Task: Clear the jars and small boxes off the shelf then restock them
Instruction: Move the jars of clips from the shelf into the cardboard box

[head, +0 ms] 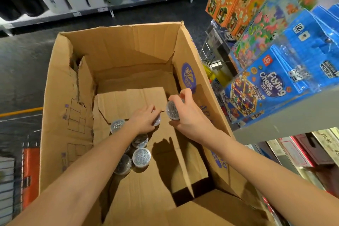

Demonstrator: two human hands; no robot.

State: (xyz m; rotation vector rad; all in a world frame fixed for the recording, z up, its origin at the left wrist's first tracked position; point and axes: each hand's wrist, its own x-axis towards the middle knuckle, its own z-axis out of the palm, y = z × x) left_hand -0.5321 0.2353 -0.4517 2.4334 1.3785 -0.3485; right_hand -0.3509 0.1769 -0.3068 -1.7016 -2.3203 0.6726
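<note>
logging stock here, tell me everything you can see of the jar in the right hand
The jar is small, round and clear, plastic by its look, packed with something silvery too fine to identify. It is tipped over, one round end facing the camera. The right hand grips it and hides most of its body. It hangs over the open cardboard box, near the wall on the picture's right, apart from the other jars standing on the box floor.

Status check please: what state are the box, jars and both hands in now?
Cardboard box: open at the top.
Loose jars: upright, grouped on the box floor.
Left hand: grips the left jar, down by the group.
Right hand: holds the right jar, tilted, inside the box.
</note>
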